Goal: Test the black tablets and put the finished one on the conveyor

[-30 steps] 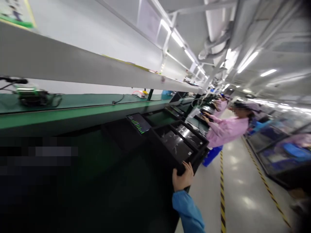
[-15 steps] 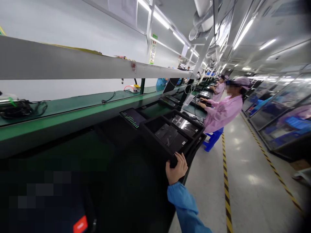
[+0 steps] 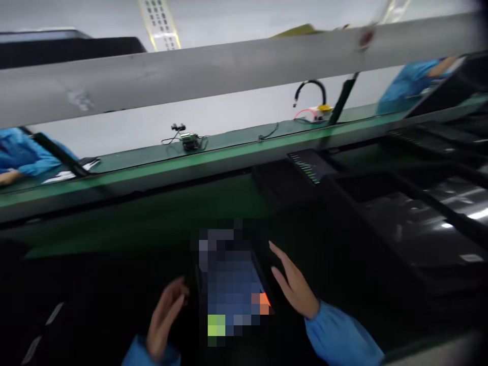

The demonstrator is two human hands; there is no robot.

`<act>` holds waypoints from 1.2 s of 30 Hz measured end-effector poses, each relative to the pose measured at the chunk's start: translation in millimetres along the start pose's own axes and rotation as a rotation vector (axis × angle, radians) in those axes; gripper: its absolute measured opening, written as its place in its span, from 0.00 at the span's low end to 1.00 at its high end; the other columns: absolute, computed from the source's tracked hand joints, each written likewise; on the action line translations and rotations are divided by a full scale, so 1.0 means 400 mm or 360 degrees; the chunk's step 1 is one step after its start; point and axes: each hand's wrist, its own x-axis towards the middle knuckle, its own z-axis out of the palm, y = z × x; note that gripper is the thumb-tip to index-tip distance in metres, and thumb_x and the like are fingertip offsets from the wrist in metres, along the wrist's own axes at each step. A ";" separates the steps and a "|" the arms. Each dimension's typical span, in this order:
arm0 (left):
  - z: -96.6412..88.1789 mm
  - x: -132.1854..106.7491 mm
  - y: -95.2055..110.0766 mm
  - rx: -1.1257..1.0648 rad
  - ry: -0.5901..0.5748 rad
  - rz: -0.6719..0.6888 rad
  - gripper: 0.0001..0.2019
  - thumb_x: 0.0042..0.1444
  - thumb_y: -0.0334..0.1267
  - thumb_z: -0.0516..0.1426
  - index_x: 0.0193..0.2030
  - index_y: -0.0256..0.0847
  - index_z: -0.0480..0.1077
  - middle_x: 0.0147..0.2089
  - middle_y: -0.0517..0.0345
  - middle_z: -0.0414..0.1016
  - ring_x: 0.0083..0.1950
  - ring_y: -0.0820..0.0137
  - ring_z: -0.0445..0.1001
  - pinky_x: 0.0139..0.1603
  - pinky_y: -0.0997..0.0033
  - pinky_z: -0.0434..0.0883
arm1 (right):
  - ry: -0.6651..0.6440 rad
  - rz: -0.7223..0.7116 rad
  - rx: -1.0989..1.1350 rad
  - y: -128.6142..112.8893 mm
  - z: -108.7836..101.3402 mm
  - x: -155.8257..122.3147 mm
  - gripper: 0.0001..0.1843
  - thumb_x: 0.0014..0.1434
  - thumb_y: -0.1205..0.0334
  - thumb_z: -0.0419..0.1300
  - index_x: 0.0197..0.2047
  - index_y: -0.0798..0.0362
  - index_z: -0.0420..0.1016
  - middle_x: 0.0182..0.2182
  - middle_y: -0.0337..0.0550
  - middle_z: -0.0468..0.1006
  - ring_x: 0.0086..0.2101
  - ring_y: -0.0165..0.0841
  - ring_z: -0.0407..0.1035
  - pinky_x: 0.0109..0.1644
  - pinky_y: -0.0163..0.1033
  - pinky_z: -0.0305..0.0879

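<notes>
A lit tablet-like device (image 3: 234,284), its screen blurred out, lies on the dark bench in front of me. My left hand (image 3: 165,317) is at its left edge and my right hand (image 3: 293,283) at its right edge. Both hands have their fingers spread, and neither visibly grips the device. Each arm wears a blue sleeve. To the right sits a black compartment tray (image 3: 415,223) with glossy dark panels in it.
A green conveyor rail (image 3: 152,170) runs across behind the bench, under a long grey shelf (image 3: 213,76). A small device with cables (image 3: 188,138) and a yellow-capped fixture (image 3: 318,109) sit on it. Blue-sleeved co-workers (image 3: 23,157) work on the far side. Another lit screen (image 3: 310,168) lies at centre right.
My view swung left and down from the aisle to the bench. My right hand let go of the black tray's corner and came to the device; my left hand came into view.
</notes>
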 end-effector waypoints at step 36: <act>0.142 0.167 0.043 -0.0359 0.0121 0.0327 0.36 0.50 0.46 0.61 0.65 0.53 0.53 0.46 0.57 0.68 0.50 0.63 0.67 0.47 0.61 0.65 | -0.0141 0.0425 0.0458 0.021 0.119 0.132 0.32 0.61 0.50 0.56 0.66 0.35 0.50 0.68 0.32 0.44 0.66 0.38 0.40 0.68 0.52 0.47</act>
